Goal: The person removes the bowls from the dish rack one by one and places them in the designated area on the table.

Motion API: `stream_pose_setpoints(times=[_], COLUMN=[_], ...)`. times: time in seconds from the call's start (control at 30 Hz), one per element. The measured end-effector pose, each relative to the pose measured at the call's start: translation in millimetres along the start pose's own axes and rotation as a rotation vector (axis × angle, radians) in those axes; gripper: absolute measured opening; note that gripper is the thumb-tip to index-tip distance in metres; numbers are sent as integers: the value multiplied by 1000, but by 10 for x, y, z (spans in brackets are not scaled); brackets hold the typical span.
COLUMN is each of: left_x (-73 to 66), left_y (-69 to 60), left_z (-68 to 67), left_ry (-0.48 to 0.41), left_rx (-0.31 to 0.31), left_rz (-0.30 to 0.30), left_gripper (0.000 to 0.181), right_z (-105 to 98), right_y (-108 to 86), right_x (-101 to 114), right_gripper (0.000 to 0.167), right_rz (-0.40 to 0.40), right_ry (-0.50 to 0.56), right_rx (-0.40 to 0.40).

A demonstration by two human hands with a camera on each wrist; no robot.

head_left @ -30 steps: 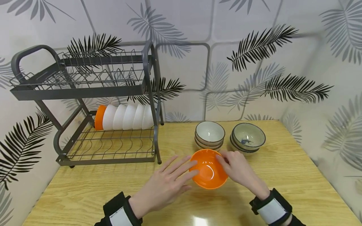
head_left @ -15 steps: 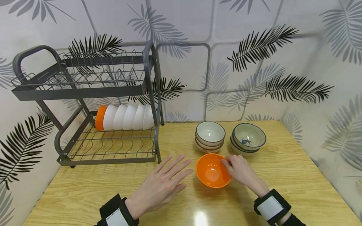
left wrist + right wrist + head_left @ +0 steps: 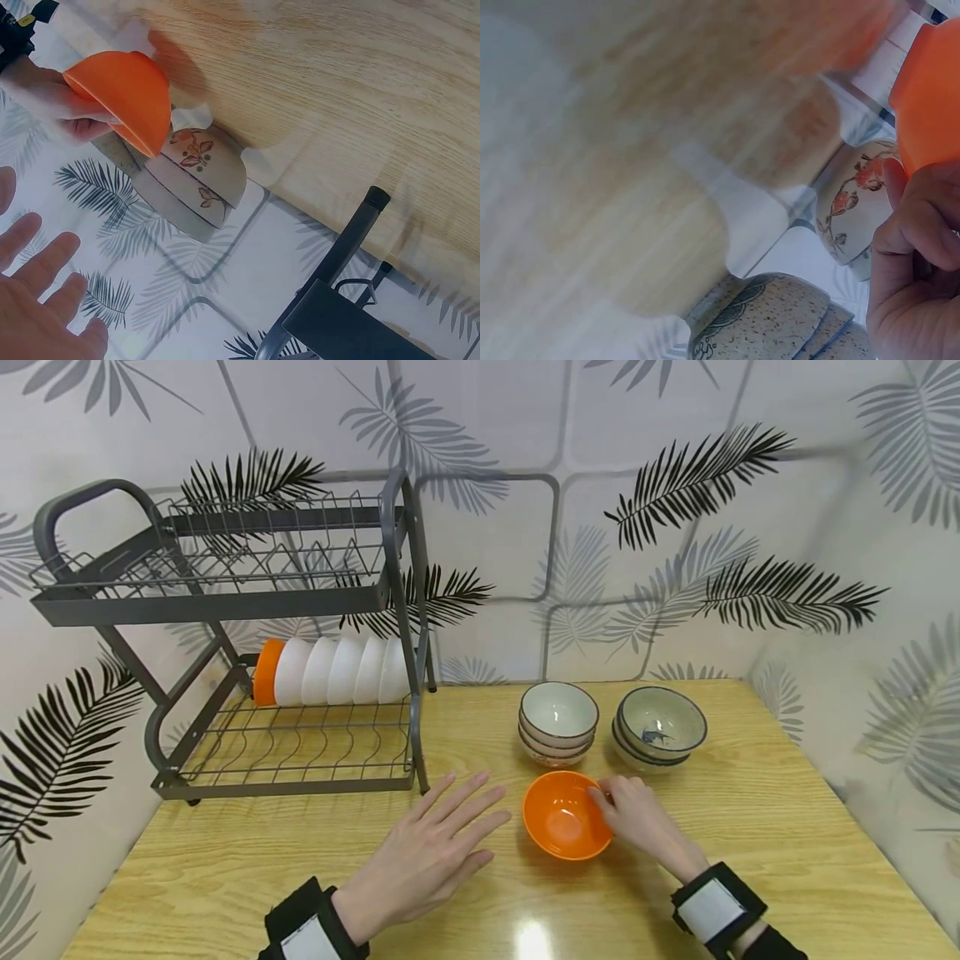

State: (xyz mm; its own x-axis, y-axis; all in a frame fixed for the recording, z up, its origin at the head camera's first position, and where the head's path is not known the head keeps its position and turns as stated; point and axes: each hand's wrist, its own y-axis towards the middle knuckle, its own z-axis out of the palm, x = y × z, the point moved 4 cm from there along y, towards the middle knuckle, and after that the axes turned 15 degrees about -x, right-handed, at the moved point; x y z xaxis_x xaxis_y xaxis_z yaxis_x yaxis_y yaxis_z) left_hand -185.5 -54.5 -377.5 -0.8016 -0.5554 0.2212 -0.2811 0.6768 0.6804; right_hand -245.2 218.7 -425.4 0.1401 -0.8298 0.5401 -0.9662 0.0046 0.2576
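- Reference for places: the grey two-tier dish rack [image 3: 210, 609], on the wooden table [image 3: 847, 877] against the patterned wall [image 3: 495, 543].
- Orange bowl [image 3: 566, 827]: to the right of the rack and nearer the person than its front edge. Tilted, inside facing the person, off the tabletop; both wrist views had its reflection apart from it.
- Right hand [image 3: 637, 817]: farther right of the rack than the orange bowl, fingers curled, pinching that bowl's right rim. Exact finger placement partly hidden.
- Left hand [image 3: 427, 847]: nearer the person than the rack's front right foot, fingers extended and spread, held nothing. Just beside the orange bowl, not touching.
- Floral bowls [image 3: 558, 718]: nested stack right of the rack, beyond the orange bowl, brown rims up.
- Speckled bowls [image 3: 652, 727]: nested stack farther right of the rack, dark rims, blue motif inside the top one.
- Rack lower tier: row of white bowls [image 3: 341, 672] on edge, rightmost partly behind the rack's upright; second orange bowl [image 3: 267, 672] at the row's left end.
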Motion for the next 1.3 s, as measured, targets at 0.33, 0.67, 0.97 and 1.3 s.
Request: stream_pose_setpoints(times=[0.33, 0.67, 0.97, 1.3], left_x=[5, 2, 22, 245], left_y=[-9, -13, -22, -64], left_z=[0, -9, -6, -28], left_ry=[-1, 10, -11, -369], left_rx=[10, 13, 11, 123], left_rz=[-10, -7, -16, -388], left_gripper=[41, 39, 37, 46], right_z=[42, 64, 71, -26], right_y=[-2, -16, -12, -57], right_x=[-36, -95, -144, -161], right_gripper=[20, 21, 23, 46], right_rz=[-3, 8, 21, 14], right_ry=[-10, 11, 24, 31], right_rx=[4, 26, 62, 70])
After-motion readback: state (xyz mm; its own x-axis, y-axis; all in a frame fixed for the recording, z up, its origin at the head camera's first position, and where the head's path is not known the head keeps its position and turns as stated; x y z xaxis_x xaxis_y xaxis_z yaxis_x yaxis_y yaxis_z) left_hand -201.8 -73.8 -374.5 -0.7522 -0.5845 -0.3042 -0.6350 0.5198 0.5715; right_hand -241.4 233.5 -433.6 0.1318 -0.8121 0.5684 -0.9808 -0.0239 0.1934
